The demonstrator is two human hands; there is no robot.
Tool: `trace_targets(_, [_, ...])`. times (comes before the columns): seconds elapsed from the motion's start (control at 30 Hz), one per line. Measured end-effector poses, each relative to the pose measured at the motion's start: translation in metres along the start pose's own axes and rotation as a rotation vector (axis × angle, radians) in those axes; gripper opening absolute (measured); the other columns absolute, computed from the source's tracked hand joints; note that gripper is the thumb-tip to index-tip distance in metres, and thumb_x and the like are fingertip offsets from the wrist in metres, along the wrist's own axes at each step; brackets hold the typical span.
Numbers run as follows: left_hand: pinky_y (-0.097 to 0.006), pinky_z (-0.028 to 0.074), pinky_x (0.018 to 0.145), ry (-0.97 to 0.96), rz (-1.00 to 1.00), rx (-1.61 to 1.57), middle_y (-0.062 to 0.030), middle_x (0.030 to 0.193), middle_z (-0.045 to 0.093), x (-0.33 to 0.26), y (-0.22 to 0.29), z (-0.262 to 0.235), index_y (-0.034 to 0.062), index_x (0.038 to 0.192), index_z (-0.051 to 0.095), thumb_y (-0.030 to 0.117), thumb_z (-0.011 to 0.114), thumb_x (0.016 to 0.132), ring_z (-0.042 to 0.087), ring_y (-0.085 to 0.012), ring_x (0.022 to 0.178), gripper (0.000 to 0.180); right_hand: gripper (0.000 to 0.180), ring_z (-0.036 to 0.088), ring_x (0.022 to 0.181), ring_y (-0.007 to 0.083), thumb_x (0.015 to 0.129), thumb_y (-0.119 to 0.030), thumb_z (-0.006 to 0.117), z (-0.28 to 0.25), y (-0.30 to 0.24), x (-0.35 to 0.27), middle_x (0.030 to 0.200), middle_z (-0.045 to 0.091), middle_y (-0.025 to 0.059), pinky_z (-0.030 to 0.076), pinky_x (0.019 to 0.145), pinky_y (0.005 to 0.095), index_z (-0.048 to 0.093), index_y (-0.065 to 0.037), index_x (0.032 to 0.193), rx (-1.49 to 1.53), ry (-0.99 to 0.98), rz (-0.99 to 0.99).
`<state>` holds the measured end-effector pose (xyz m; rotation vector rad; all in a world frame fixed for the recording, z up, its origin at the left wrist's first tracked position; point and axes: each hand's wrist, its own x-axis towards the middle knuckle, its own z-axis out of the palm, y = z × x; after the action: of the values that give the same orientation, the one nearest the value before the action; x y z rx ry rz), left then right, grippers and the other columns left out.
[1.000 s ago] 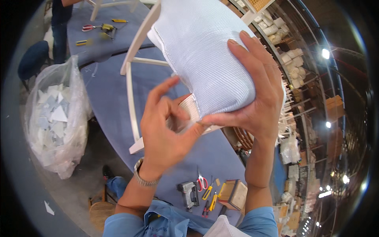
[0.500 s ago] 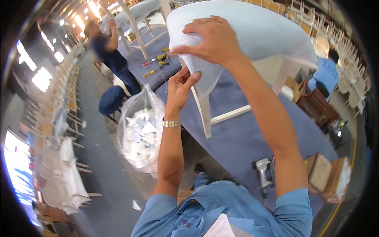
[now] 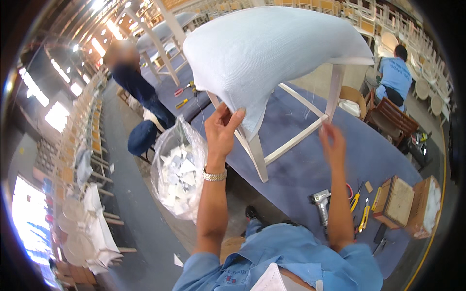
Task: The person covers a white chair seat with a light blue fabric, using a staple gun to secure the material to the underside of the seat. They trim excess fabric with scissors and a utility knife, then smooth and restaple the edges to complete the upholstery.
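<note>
A chair (image 3: 256,157) with a pale wooden frame stands on the blue-grey covered table (image 3: 286,189). Light blue-white fabric (image 3: 276,46) covers its seat and hangs in a loose corner over the near leg. At that corner, my left hand (image 3: 222,130) is closed, pinching the fabric's edge between thumb and fingers. My right hand (image 3: 333,145) is off the fabric, in front of the chair's lower rail. It is blurred, but its fingers look apart and nothing shows in them. Below it, partly behind my forearm, lies a silver pneumatic staple gun (image 3: 321,203).
Yellow-handled cutters (image 3: 365,216) lie by cardboard boxes (image 3: 395,201) at the table's right. A clear bag of scraps (image 3: 179,179) stands left, near a dark blue stool (image 3: 141,137). One person (image 3: 141,82) stands far left; another (image 3: 395,75) is far right.
My right hand has let go of the fabric and moved down and right, toward the staple gun. My left hand still pinches the corner. The view has shifted a little.
</note>
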<state>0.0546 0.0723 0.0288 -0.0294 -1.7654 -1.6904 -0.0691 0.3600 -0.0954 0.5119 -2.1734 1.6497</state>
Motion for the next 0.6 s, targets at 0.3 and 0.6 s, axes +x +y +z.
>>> trace_targets(0.3, [-0.026, 0.051, 0.086, 0.014, -0.033, 0.07, -0.0092, 0.107, 0.069, 0.003, -0.002, -0.011, -0.0112, 0.122, 0.062, 0.018, 0.079, 0.088, 0.064, -0.0117, 0.096, 0.049, 0.076, 0.046, 0.128, 0.0426, 0.073, -0.009, 0.079, -0.035, 0.139, -0.285, 0.14, 0.046, 0.0211, 0.042, 0.102, 0.0509, 0.048, -0.011, 0.142, -0.722, -0.34, 0.215])
trace_targets(0.6, [-0.027, 0.053, 0.088, -0.002, 0.01, 0.029, -0.0113, 0.109, 0.071, 0.005, -0.003, -0.006, -0.0093, 0.124, 0.062, 0.016, 0.08, 0.086, 0.067, -0.0137, 0.096, 0.049, 0.09, 0.049, 0.127, 0.0462, 0.071, -0.008, 0.079, -0.045, 0.151, -0.252, 0.148, 0.033, 0.0227, 0.049, 0.099, 0.0482, 0.037, -0.018, 0.151, -0.774, -0.315, 0.515])
